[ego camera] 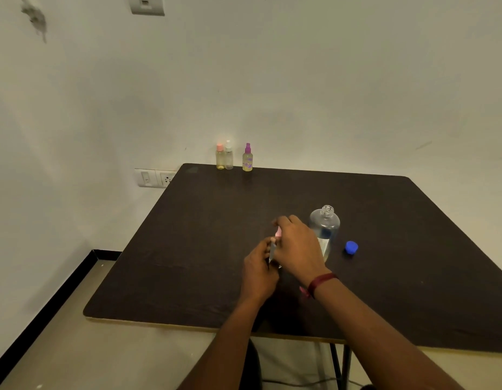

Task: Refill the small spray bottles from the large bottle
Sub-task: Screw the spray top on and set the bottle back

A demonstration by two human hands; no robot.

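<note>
small spray bottle (pixel 273 250): mid-table, long axis roughly upright, between both hands
left hand (pixel 259 273): wraps its body
right hand (pixel 297 246): fingers curl over its top
large bottle (pixel 324 226): uncapped, just right, nearest the right hand

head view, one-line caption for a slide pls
Left hand and right hand grip a small spray bottle beside the open large bottle and blue cap on a table

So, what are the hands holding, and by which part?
A small spray bottle: the left hand grips its body, the right hand holds its pink top.
</note>
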